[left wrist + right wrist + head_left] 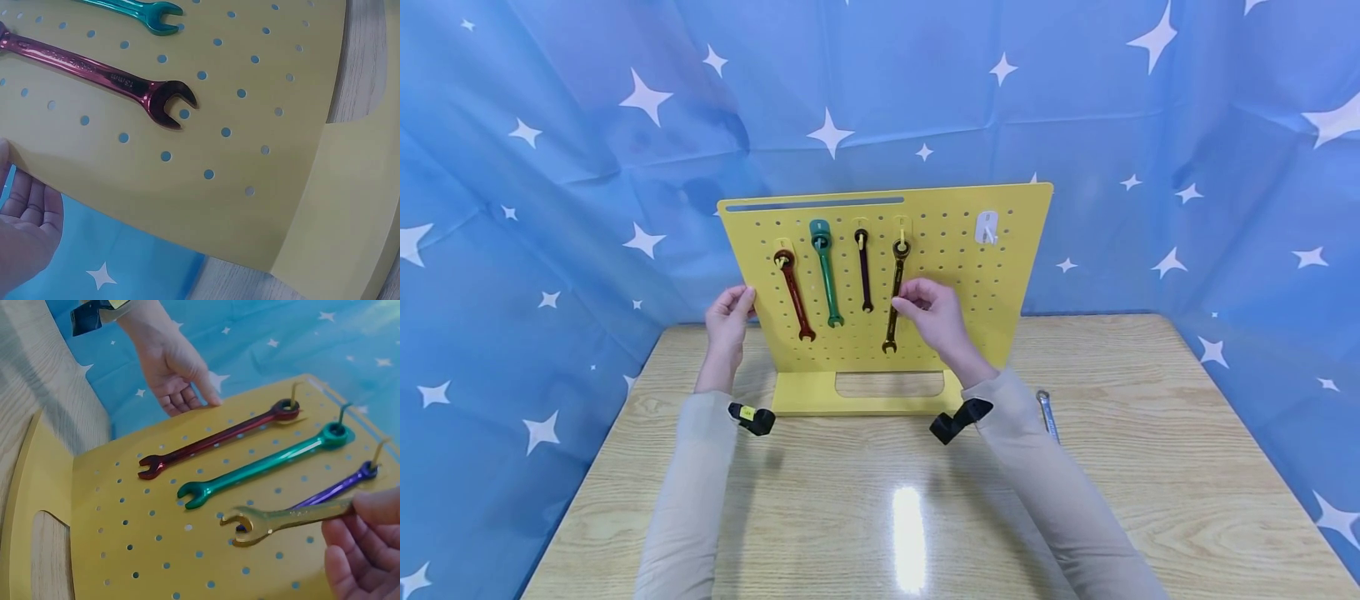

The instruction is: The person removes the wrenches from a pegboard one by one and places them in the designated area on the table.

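Note:
My right hand [936,315] pinches a gold combination wrench [895,292] around the middle of its shaft. The wrench's ring end is at a yellow hook on the yellow pegboard [955,208], its open jaw pointing down. In the right wrist view that jaw stands off the board's face. My left hand [727,317] holds the board's left edge, thumb at the rim and fingers partly hidden behind it. A red wrench [219,439], a green wrench [269,464] and a smaller purple wrench [337,486] hang from hooks to the left of the gold one.
A white hook [987,227] at the board's upper right holds nothing. A blue wrench [1047,415] lies on the wooden table [820,500] beside my right forearm, which partly covers it. Behind the board hangs a blue star-patterned cloth [925,75].

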The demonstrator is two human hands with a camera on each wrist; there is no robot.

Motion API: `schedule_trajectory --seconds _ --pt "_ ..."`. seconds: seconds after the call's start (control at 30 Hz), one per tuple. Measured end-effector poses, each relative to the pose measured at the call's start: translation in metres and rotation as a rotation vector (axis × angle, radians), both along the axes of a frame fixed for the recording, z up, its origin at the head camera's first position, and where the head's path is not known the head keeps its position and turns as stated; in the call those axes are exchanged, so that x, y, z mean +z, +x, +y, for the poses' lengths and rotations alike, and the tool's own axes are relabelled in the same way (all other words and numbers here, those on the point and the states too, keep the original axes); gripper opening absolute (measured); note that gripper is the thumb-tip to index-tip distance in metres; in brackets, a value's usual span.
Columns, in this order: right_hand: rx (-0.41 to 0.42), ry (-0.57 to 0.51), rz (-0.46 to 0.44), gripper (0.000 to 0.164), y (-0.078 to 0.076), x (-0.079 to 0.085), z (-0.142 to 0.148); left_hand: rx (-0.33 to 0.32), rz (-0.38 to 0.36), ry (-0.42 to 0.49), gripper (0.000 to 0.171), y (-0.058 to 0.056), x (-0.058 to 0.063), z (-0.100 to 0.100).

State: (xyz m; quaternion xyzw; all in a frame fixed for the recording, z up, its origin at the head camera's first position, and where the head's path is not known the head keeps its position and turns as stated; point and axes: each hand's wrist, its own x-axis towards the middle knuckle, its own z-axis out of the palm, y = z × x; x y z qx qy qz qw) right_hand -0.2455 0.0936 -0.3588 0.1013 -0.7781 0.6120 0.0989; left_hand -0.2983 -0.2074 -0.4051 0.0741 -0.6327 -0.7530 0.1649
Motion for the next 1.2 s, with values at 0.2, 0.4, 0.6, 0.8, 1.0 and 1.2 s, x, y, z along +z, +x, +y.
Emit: schedule_trajectory --seconds 0.2,0.4,0.6,0.8,1.0,1.2 --pt "0.007 0.009 0.019 0.012 0.004 0.001 0.002 -0.008 -0.002 -0.002 0.016 0.001 0.000 0.000" --pt "0.023 -0.024 0.045 0.011 0.008 0.006 0.006 -0.015 -0.007 -0.005 0.014 0.001 0.000 0.000" --pt "0.053 -0.031 0.071 0.011 0.011 0.010 0.009 -0.015 -0.016 -0.009 0.013 0.001 0.001 0.000" --pt "0.074 -0.008 0.088 0.008 0.016 0.011 0.012 -0.019 -0.019 -0.006 0.012 0.001 0.001 -0.001" --pt "0.080 -0.007 0.092 0.007 0.018 0.010 0.014 -0.021 -0.016 -0.022 0.010 0.002 0.002 -0.001" --pt "0.083 -0.026 0.077 0.008 0.022 0.011 0.016 -0.016 -0.025 -0.020 0.012 0.002 0.002 -0.001"
